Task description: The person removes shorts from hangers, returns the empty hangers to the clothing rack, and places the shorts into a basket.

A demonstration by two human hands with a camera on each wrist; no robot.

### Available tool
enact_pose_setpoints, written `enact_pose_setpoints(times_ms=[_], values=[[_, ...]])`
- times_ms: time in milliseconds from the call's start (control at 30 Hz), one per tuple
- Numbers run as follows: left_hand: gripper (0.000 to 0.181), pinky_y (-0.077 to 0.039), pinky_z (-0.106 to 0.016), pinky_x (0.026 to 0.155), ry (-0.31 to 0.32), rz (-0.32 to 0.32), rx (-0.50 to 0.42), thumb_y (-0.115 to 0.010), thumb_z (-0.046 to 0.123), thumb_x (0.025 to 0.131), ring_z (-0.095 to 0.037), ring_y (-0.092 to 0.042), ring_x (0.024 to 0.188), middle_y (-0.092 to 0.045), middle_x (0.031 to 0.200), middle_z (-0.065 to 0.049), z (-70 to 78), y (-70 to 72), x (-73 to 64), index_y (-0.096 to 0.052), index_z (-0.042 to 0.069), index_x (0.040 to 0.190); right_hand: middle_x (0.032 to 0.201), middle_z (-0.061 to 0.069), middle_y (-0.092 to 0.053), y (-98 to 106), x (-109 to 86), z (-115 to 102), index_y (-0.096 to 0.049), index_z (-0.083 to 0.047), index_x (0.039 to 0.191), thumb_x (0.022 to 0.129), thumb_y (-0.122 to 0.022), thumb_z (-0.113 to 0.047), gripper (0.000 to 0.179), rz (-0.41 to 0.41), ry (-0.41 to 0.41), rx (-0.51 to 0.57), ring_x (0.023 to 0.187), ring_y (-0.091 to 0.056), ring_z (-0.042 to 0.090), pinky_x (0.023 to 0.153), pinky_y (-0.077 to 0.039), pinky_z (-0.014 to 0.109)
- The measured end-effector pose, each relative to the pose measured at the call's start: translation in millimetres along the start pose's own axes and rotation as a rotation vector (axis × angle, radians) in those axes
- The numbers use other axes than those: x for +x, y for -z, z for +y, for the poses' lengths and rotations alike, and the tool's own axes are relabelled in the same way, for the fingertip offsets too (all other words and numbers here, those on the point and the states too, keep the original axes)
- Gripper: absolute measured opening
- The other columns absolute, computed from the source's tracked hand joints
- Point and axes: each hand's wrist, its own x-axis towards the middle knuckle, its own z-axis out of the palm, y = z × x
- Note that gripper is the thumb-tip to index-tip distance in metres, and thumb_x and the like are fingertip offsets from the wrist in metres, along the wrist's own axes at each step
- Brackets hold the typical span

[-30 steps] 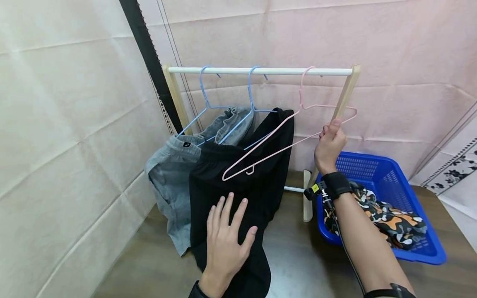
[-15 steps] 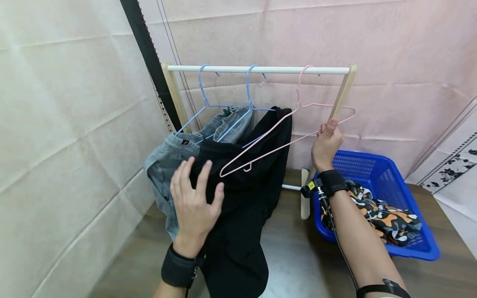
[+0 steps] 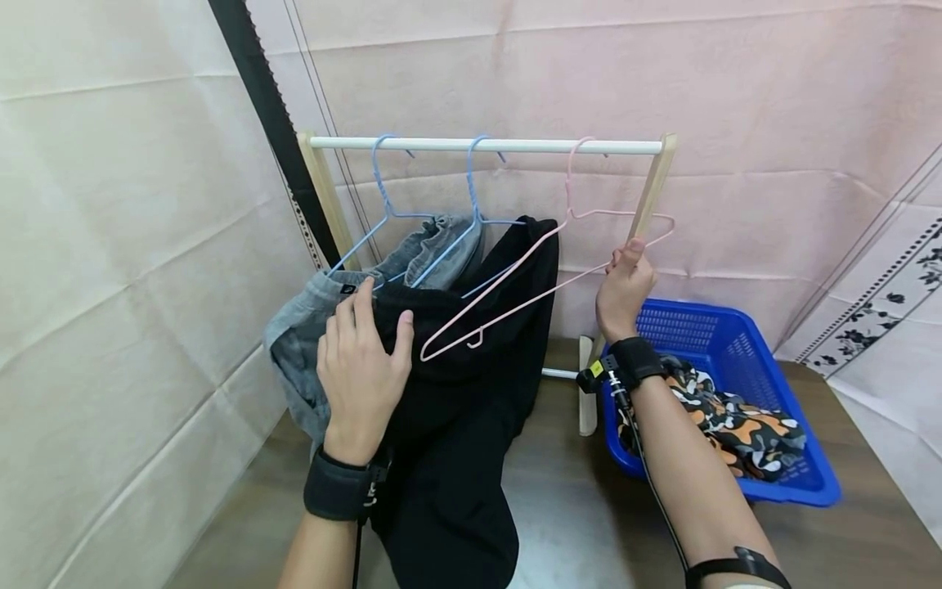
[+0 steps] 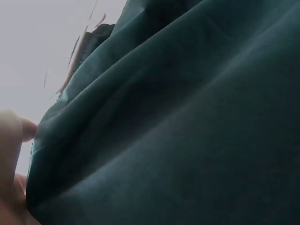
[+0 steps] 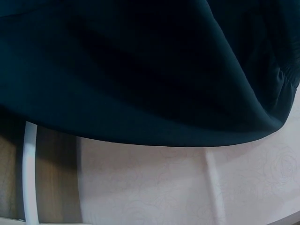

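Left hand (image 3: 361, 360): fingers long and only slightly bent, thumb spread apart; it lies against the front waistband corner of the black garment, closed around nothing in the head view.
Right hand (image 3: 624, 296): wrapped around the right upright (image 3: 651, 190) of the rack, thumb lying up along the wood.
Black garment (image 3: 464, 417): hangs from the middle hanger (image 3: 472, 184) on the rack, its waist around the hanger's lower part; the cloth drops in folds toward the table's near edge. It fills most of the left wrist view, with a thumb and fingers at its border.
Denim garment (image 3: 294, 339): grey-blue, on the left hanger (image 3: 382, 186), toward the rail's left end, partly behind the black one.
Pink hanger (image 3: 569, 184): bare, hooked near the rail's right end, slanting in front of the black garment; whether its lower bar touches the right hand cannot be told.
Rail (image 3: 533, 147): white, carrying all three hooks.
Basket (image 3: 783, 393): blue, by the table's far right corner, just beside the rack's right foot (image 3: 587, 409).
Patterned cloth (image 3: 754, 429): orange, black and white, crumpled inside the basket.
Table (image 3: 567, 507): brown wood grain.
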Motion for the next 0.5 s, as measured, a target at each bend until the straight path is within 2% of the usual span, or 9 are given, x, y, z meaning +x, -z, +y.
enact_pose_setpoints(times_ms=[200,300,400,500], values=[[0.061,-0.054,-0.052,0.059,0.040,-0.026,0.007,-0.052,0.055,0.108,-0.040,-0.068,0.084,-0.070,0.115,-0.021,2.4,-3.6,8.6,-0.061,0.003,0.140,0.057,-0.010,-0.035,1,-2.2,2,-0.040,-0.023,0.061,0.092,-0.035,-0.087,0.071,0.008,0.012,-0.038,0.051,-0.032,0.007,0.053,-0.020,0.022],[0.061,-0.050,-0.050,0.050,0.049,-0.050,0.024,-0.046,0.056,0.110,-0.038,-0.066,0.070,-0.069,0.093,-0.018,5.0,-4.4,13.9,-0.064,0.000,0.123,0.058,-0.009,-0.036,1,-2.6,1,-0.040,-0.023,0.062,0.091,-0.035,-0.088,0.071,0.006,0.009,-0.036,0.052,-0.033,0.007,0.053,-0.021,0.022],[0.060,-0.040,-0.045,0.041,0.037,-0.061,0.053,-0.043,0.057,0.111,-0.034,-0.056,0.052,-0.056,0.066,-0.012,7.0,-4.7,18.9,-0.060,0.000,0.102,0.058,-0.009,-0.037,1,-2.2,-1,-0.042,-0.023,0.062,0.089,-0.036,-0.089,0.072,-0.004,0.006,-0.026,0.052,-0.033,0.009,0.053,-0.022,0.023],[0.058,-0.030,-0.041,0.038,0.025,-0.074,0.061,-0.041,0.056,0.112,-0.030,-0.043,0.041,-0.038,0.053,-0.006,8.2,-5.4,23.2,-0.050,0.004,0.088,0.058,-0.009,-0.037,0,-0.2,-3,-0.043,-0.021,0.063,0.090,-0.037,-0.088,0.073,-0.011,0.008,-0.016,0.052,-0.034,0.009,0.052,-0.021,0.023]])
